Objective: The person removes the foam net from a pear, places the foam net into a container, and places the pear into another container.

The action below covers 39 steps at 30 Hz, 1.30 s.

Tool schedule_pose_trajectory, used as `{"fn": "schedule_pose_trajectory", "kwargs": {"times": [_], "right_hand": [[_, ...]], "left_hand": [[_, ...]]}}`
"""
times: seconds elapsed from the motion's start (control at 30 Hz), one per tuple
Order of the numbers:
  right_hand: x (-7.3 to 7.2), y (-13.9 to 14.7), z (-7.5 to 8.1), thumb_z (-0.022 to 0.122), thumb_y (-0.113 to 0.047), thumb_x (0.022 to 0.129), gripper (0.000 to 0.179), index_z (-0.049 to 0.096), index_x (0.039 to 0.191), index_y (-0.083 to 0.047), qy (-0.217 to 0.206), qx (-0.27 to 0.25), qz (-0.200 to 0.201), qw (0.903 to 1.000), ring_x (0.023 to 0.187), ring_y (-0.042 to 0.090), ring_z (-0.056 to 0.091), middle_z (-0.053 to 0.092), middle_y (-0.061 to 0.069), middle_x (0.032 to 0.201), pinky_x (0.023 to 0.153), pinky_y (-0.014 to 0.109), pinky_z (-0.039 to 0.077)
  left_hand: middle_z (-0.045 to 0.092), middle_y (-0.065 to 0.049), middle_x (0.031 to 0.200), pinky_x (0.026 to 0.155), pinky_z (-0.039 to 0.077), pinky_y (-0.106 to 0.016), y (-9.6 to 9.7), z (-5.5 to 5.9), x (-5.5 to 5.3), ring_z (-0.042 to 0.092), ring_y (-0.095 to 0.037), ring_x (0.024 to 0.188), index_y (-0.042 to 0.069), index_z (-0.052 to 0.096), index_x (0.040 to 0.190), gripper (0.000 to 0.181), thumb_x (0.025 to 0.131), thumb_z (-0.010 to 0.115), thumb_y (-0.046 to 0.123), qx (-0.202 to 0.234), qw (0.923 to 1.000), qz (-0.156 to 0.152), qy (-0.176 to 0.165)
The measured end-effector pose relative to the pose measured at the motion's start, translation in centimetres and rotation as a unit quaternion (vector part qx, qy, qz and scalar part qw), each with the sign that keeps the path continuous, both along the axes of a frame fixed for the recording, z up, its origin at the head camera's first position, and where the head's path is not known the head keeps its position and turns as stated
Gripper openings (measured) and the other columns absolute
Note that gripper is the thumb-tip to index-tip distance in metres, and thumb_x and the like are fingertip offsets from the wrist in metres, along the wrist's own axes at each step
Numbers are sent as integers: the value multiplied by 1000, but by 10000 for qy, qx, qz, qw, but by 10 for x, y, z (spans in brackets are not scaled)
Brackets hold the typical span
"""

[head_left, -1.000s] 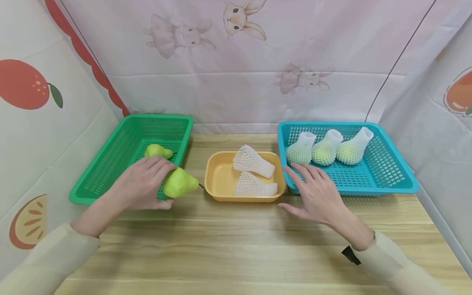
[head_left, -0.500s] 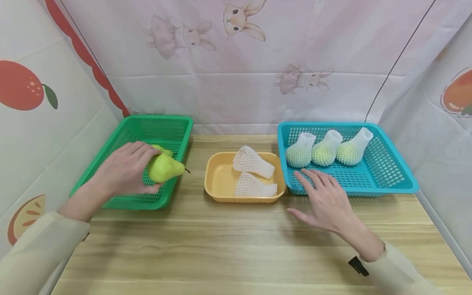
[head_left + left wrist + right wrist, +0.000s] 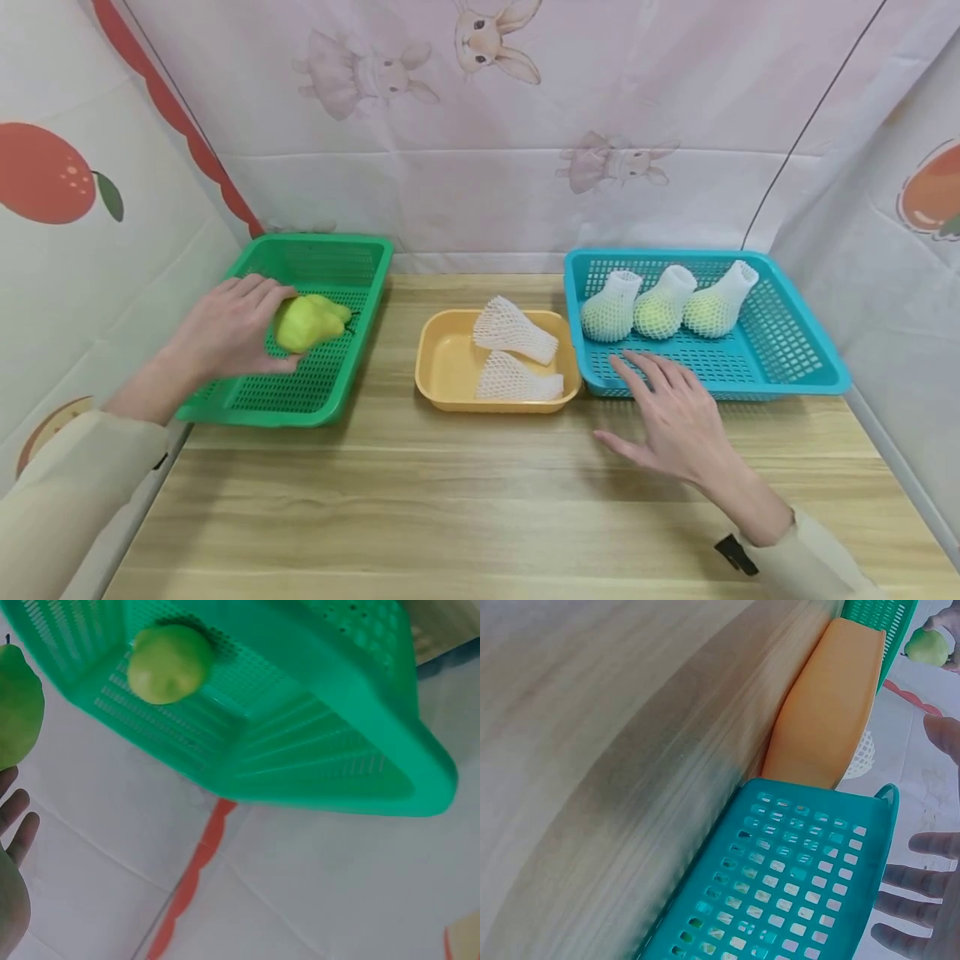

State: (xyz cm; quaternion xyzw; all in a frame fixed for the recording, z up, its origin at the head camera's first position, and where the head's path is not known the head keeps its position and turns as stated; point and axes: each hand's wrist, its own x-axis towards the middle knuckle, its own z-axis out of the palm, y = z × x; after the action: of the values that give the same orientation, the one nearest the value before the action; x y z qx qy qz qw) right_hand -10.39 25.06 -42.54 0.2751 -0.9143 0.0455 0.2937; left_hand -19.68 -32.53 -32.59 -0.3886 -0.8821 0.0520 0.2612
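My left hand (image 3: 228,325) grips a yellow-green pear (image 3: 297,327) between thumb and fingers, over the green basket (image 3: 343,400). A second pear (image 3: 171,664) lies in that basket; the held one partly hides it in the head view. In the left wrist view the held pear (image 3: 19,709) is cut by the left edge, above the curled fingers. My right hand (image 3: 678,421) has its fingers spread near the front rim of the blue basket (image 3: 795,387) and holds nothing. In that basket are three pears (image 3: 606,318) in white foam net sleeves.
Between the baskets stands a shallow yellow tray (image 3: 448,367) with two loose foam net sleeves (image 3: 517,379) in it. All three containers sit on a wooden table (image 3: 465,508). A printed cloth wall (image 3: 480,200) rises behind them, and cloth walls stand at both sides.
My left hand has carried the pear left and back from the green basket's right edge to over its inside. My right hand has drawn slightly right and toward me.
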Motion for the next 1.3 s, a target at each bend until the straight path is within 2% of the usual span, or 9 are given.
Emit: {"fn": "schedule_pose_trajectory", "kwargs": {"times": [0.1,0.2,0.27,0.33,0.47,0.57,0.8,1.03,1.3], "right_hand": [[1,2,-1,41,-87,88,101,59,147,-8,-1,-38,-25,10000,120,46,65,67,21,137,96,61,56],[2,3,-2,37,-89,90,102,58,148,-8,-38,-48,-39,10000,121,46,64,67,21,137,96,62,56],[3,3,-2,35,-89,90,102,59,148,-8,-68,-50,-52,10000,120,46,64,67,22,137,95,62,56],[3,4,-3,38,-88,89,101,59,148,-8,-105,-62,-64,9999,120,46,64,67,22,137,95,63,56],[3,5,-2,50,-85,85,99,59,147,-8,-159,-73,-83,9998,121,47,64,67,22,138,95,63,56],[3,6,-2,52,-84,85,99,59,147,-8,-163,-69,-91,9998,121,47,64,67,22,138,96,63,55],[5,7,-3,49,-85,87,98,59,148,-8,-220,-66,-126,9997,121,47,63,66,22,138,95,63,55],[6,7,-3,33,-90,92,101,59,147,-9,-335,-82,-182,9992,123,47,63,65,21,141,96,64,55],[6,7,-5,42,-88,90,99,59,147,-8,-335,-110,-135,9993,124,46,62,65,21,141,97,64,54]], "left_hand": [[70,-20,99,73,61,-52,-7,-3,-3,64,-37,90,-6,63,114,87,82,46,74,-65,9998,172,-48],[69,-20,100,74,61,-51,-13,-5,-6,63,-36,90,-5,63,114,82,75,64,67,-115,9994,309,-119],[69,-19,100,74,60,-50,-16,-7,-7,63,-35,90,-5,63,114,81,66,76,59,-167,9990,377,-173],[69,-19,99,73,60,-50,-18,-9,-9,62,-35,89,-4,63,114,81,61,81,54,-251,9986,424,-203],[70,-18,99,71,60,-48,-22,-13,-12,62,-34,87,-3,61,114,81,60,86,52,-411,9974,500,-308],[70,-17,100,71,60,-48,-23,-16,-14,63,-33,89,-2,61,113,80,59,90,49,-553,9957,588,-453],[68,-15,101,73,57,-46,-19,-28,-20,61,-32,93,-1,60,111,75,63,91,47,-820,9902,688,-902],[68,-13,100,74,56,-45,-14,-41,-24,61,-30,92,1,57,110,75,64,91,49,-1005,9861,684,-1129],[68,-13,103,81,59,-47,-11,-49,-24,62,-30,96,2,57,113,75,67,90,51,-1231,9774,915,-1458]]}}
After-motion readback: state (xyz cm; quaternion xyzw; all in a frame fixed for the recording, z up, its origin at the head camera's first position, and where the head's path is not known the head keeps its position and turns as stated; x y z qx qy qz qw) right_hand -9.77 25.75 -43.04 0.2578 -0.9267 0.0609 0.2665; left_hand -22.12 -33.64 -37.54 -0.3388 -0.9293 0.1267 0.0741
